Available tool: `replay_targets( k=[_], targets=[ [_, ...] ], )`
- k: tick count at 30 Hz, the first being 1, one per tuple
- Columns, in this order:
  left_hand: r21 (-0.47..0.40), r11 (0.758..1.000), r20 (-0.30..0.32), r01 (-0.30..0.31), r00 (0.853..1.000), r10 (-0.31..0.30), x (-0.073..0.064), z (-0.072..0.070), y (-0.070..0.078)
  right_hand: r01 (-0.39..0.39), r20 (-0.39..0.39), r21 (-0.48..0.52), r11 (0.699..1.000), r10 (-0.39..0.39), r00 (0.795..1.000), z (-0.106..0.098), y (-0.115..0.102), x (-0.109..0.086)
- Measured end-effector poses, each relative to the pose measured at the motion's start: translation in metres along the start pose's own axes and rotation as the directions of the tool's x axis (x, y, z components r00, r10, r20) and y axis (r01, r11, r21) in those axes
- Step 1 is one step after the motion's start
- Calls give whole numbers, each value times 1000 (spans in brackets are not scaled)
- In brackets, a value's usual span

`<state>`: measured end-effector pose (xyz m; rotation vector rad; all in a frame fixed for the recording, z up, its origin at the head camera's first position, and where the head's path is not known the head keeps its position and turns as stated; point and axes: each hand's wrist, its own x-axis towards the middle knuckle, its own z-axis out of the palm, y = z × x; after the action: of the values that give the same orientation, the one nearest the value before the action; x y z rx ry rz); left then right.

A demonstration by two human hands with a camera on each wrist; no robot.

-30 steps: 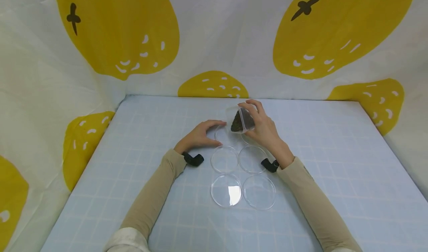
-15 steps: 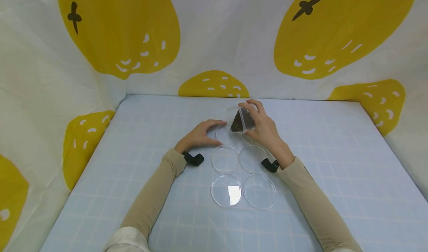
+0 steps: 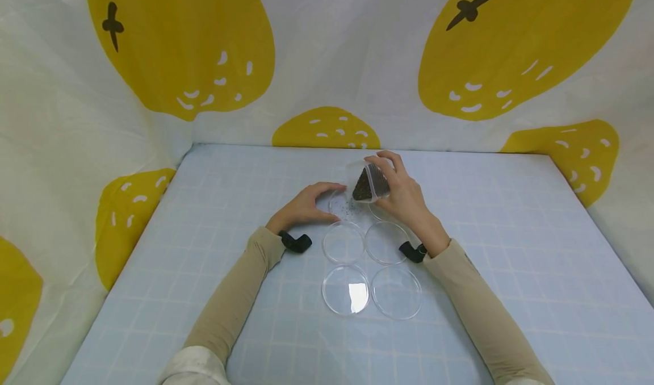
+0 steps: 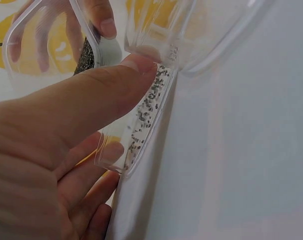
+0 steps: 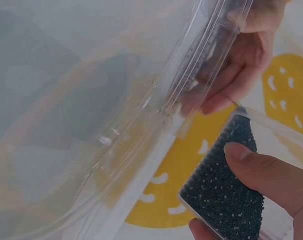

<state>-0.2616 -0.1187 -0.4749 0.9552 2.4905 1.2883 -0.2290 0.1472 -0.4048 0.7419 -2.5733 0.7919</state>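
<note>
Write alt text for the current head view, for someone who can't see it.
A person's right hand holds a tilted clear container of dark grains over a shallow, clear round dish dotted with grains, its left edge held by the left hand. Five similar dishes complete two columns of three on a pale blue checked table.

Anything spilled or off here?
Nothing stands out. The right hand holds the clear plastic container tilted, but that fits pouring: loose dark grains show within the back-left clear round dish, which the left hand holds. No grains visible outside it, though the container hides part of that area.
</note>
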Motion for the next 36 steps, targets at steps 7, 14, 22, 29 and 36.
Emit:
replay_targets(
  k=[7,14,22,29,36],
  targets=[
    [3,1000,5,2,1000,-2,0,1,-1,8,-21,-1,1000,-8,1000,-3,1,1],
    [15,1000,5,10,1000,-10,0,1,0,27,-45,-3,1000,-27,999,-5,5,2],
    [28,999,10,26,1000,-26,0,0,1,37,-66,0,999,-37,997,-8,9,2],
    [32,999,5,17,1000,-17,0,0,0,33,-70,-6,999,-33,997,-8,12,2],
    [30,999,2,23,1000,-23,0,0,0,33,-63,-11,999,-34,997,-9,13,2]
  ],
)
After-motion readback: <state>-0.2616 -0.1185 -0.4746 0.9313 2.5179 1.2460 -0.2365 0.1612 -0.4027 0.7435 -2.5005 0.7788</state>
